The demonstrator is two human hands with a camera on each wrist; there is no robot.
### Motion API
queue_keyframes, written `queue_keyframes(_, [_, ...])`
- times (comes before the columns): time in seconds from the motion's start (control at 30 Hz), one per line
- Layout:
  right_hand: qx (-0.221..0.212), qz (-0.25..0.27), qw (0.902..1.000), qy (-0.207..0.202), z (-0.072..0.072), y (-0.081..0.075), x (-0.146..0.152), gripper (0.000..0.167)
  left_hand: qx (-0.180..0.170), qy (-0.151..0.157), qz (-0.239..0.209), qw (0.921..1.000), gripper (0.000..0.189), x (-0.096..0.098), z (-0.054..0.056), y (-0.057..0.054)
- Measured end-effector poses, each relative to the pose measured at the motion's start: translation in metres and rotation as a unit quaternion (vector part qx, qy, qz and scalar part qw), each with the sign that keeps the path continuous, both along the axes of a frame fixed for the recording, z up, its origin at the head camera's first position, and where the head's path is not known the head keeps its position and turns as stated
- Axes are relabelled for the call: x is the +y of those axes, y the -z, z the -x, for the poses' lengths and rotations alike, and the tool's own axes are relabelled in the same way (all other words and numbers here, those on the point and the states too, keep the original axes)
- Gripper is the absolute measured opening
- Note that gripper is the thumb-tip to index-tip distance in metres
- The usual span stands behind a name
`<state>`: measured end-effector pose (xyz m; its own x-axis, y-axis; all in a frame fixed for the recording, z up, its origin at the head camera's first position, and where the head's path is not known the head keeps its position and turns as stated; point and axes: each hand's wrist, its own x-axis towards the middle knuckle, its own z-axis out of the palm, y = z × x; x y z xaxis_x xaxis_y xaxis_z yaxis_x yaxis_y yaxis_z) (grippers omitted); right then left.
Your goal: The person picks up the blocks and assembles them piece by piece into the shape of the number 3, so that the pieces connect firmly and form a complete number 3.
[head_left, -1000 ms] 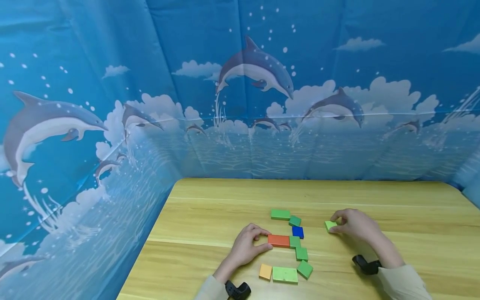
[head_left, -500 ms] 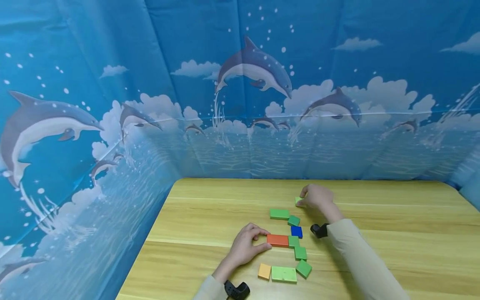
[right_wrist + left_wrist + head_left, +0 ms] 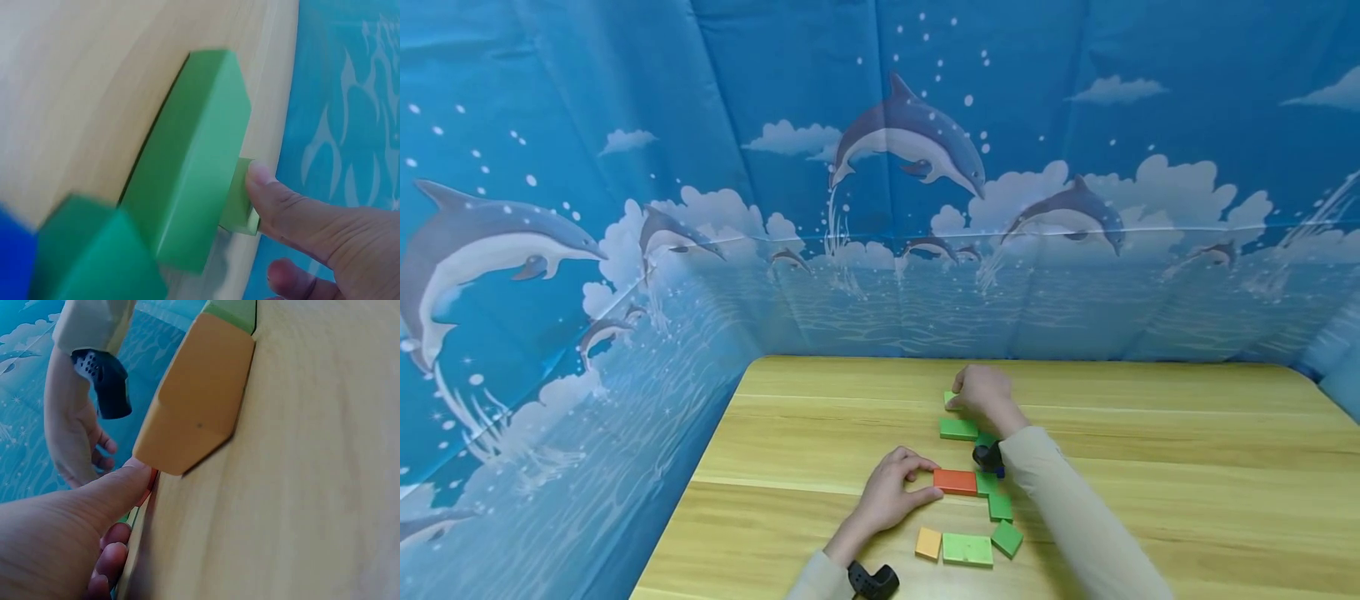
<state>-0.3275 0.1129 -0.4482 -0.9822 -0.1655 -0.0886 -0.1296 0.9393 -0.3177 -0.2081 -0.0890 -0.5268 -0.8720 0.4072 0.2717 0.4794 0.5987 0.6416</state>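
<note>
Blocks lie in a curving row on the wooden table (image 3: 1150, 467). My right hand (image 3: 985, 392) pinches a small light green block (image 3: 237, 200) at the far end, just beyond a long green block (image 3: 958, 429). In the right wrist view, the thumb presses on the light green block's side. My left hand (image 3: 891, 492) holds the left end of a red block (image 3: 955, 482) between thumb and finger. A small green block (image 3: 986, 483) adjoins the red one's right end. The right wrist's camera mostly covers the blue block (image 3: 12, 256) and partly covers a darker green one (image 3: 94, 256).
Nearer the front edge are an orange block (image 3: 928, 543), a speckled light green block (image 3: 967, 550) and a turned green block (image 3: 1007, 538). Another green block (image 3: 1000, 507) sits above that one. A blue dolphin-printed curtain (image 3: 880, 292) hangs behind the table and along its left side.
From the right side of the table, my right hand has carried the small light green block left and back, to beyond the long green block. The left hand stays on the red block.
</note>
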Motion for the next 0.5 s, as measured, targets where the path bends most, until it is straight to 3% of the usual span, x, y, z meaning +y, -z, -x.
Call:
queue_keyframes(0.27, [0.005, -0.031, 0.9990, -0.030, -0.002, -0.002, -0.026, 0.032, 0.004, -0.002, 0.004, 1.0000, 0.036, -0.001, 0.000, 0.001])
queue_keyframes(0.5, [0.010, -0.022, 0.9986, -0.047, -0.007, -0.002, -0.039, 0.031, 0.012, 0.005, 0.000, 0.9999, 0.035, -0.001, 0.000, 0.001])
